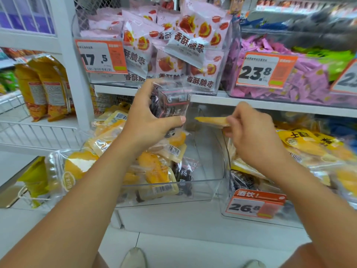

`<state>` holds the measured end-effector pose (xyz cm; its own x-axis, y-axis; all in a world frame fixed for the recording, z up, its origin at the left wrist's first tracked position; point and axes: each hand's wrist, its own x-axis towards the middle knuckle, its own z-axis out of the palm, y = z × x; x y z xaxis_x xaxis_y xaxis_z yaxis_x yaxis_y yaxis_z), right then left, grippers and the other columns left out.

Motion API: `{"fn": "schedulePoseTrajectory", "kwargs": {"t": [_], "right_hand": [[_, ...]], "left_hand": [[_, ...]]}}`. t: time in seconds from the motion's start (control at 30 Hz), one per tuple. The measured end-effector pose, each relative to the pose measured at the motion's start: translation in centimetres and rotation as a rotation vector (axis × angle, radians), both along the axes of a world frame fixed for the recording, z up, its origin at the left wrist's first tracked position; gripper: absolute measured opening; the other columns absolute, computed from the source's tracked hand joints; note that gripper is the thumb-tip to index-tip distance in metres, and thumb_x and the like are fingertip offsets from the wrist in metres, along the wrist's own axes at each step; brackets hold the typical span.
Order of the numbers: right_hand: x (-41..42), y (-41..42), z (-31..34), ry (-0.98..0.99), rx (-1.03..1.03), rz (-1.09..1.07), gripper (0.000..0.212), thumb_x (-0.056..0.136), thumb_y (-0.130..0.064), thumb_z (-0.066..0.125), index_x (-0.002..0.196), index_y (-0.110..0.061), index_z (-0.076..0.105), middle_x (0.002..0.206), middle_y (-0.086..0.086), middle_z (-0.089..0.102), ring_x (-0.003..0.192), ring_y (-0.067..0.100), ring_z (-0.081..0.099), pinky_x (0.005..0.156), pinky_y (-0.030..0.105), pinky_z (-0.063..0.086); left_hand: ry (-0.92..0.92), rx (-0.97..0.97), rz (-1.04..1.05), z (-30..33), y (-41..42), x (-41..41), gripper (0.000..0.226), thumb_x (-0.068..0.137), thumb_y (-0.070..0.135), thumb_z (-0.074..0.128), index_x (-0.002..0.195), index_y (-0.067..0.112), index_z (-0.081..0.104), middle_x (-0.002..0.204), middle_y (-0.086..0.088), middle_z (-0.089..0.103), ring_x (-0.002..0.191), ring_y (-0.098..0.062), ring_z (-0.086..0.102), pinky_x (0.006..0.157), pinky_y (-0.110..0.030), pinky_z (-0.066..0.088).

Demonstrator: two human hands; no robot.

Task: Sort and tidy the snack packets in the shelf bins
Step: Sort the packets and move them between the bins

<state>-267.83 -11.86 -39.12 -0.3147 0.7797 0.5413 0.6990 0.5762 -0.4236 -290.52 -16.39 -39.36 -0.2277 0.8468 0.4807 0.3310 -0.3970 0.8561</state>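
Dark clear-wrapped snack packets (pixel 170 105) sit gripped in left hand (pixel 148 120), above the clear plastic shelf bin (pixel 208 151). Right hand (pixel 249 130) pinches a thin yellow packet (pixel 212 120) over that bin's right wall.

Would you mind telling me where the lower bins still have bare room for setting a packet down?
The middle clear bin is bare in its right half, between the dark packet and its right wall. Its left half is heaped with yellow packets. The right bin, above the 26.8 tag, is crowded. The left hand and right hand both hold packets.
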Motion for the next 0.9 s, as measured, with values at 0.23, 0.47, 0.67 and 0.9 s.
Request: {"fn": "schedulePoseTrajectory", "kwargs": {"t": [0.23,0.47,0.67,0.9], "right_hand": [[-2.5,-1.8,-2.8,0.216,-0.084,0.317,0.021,0.101,-0.012,0.051,0.083,-0.016,0.043,0.129,-0.011,0.063,0.088,-0.005,0.066,0.067,0.002,0.039],[-6.4,0.2,-5.4,-0.033,-0.276,0.645,0.027,0.097,-0.010,0.061,0.078,-0.026,0.051,0.141,-0.007,0.057,0.133,0.002,0.049,0.097,0.019,0.042],[-6.3,0.3,-6.6,-0.098,-0.194,0.588,0.014,0.078,-0.007,0.082,0.076,-0.018,0.074,0.130,-0.010,0.065,0.119,0.001,0.060,0.107,0.028,0.044],[-7.5,-1.0,-6.1,0.303,-0.322,0.351,0.035,0.064,0.004,0.088,0.074,-0.022,0.067,0.080,-0.008,0.067,0.065,0.011,0.066,0.065,0.030,0.059]], "left_hand": [[-0.020,-0.011,0.039,1.1,-2.2,-1.8,0.062,0.073,0.002,0.085,0.117,0.030,0.052,0.104,0.012,0.070,0.088,-0.002,0.070,0.064,-0.022,0.057],[-0.109,-0.006,0.107,0.7,-3.4,-5.5,0.064,0.071,-0.003,0.084,0.119,0.023,0.051,0.111,-0.001,0.070,0.098,-0.017,0.072,0.076,-0.048,0.062],[-0.030,-0.023,0.092,-0.3,-3.0,-4.9,0.061,0.072,-0.003,0.084,0.116,0.022,0.050,0.107,-0.003,0.070,0.084,-0.024,0.075,0.059,-0.044,0.061],[0.055,0.000,0.073,-0.4,-2.5,-4.3,0.070,0.067,0.012,0.089,0.122,0.032,0.052,0.130,-0.010,0.057,0.107,-0.017,0.068,0.079,-0.034,0.061]]}}
